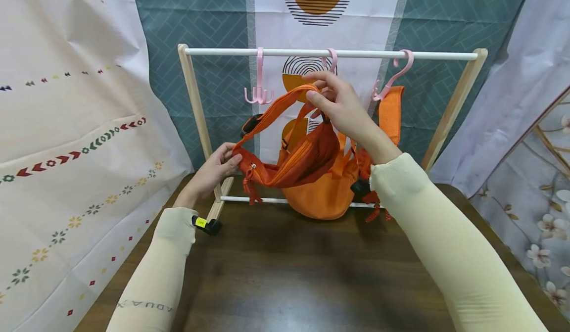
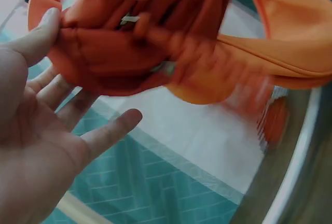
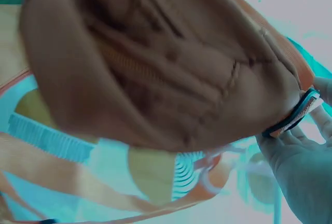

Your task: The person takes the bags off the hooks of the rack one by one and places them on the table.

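Both hands hold a red-orange waist bag (image 1: 307, 159) up in front of a rack. My left hand (image 1: 213, 172) pinches its left end between thumb and fingers. In the left wrist view the thumb lies over the red cloth of the waist bag (image 2: 114, 60), with the other fingers spread below. My right hand (image 1: 340, 104) grips the orange strap (image 1: 285, 103) at the bag's upper right. The right wrist view shows the underside of the waist bag (image 3: 223, 94), with the right hand (image 3: 301, 167) beside a dark buckle (image 3: 293, 115). A braided tassel (image 1: 250, 186) dangles from the zip.
A white rail (image 1: 222, 52) on wooden legs carries a pink hook (image 1: 259, 87) at left and two more pink hooks. An orange bag (image 1: 322, 198) hangs behind the waist bag. Another orange strap (image 1: 390, 114) hangs at the right hook (image 1: 396, 74). Below is a brown table (image 1: 289, 272).
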Demonstrator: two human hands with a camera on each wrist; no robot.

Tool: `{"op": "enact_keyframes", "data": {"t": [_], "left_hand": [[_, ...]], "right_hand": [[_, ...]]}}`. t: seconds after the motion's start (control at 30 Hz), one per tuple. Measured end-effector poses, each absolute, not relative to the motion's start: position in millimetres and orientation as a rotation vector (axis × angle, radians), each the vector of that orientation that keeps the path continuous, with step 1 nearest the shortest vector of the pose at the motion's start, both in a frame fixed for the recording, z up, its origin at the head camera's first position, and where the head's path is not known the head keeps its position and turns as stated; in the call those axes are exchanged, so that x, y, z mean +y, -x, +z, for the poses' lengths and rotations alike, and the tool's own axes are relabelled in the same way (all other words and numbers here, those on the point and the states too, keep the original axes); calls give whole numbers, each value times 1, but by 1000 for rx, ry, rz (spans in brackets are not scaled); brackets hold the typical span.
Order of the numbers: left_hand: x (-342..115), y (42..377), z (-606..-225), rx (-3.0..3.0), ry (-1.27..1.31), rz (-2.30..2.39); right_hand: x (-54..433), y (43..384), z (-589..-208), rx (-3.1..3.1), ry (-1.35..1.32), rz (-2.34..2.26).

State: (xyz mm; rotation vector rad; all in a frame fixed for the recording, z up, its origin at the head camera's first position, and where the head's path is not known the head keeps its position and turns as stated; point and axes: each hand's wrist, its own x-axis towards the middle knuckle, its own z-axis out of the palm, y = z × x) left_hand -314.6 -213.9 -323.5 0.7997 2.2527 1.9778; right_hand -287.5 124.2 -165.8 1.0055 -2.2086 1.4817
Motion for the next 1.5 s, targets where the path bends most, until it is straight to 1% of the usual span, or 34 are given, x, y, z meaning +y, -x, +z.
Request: {"op": "enact_keyframes", "data": {"t": [0.27, 0.6, 0.87, 0.97, 1.2, 1.5], "left_hand": [[-220, 303, -294, 2171, -759, 2377], [-207, 283, -243, 2233, -742, 2510], [-191, 270, -218, 2222, -747, 2555], [-190, 266, -215, 2207, -736, 2585], [-197, 261, -223, 2149, -646, 2652], [-216, 255, -249, 2181, -509, 2668]], "right_hand": [[151, 292, -205, -2283, -1046, 1570], [155, 285, -262, -2404, -1060, 1751], [153, 275, -293, -2453, -1073, 1715], [156, 270, -305, -2439, -1062, 1749], [153, 257, -331, -2232, -1060, 2064], [143, 244, -340, -1945, -962, 2306]]}}
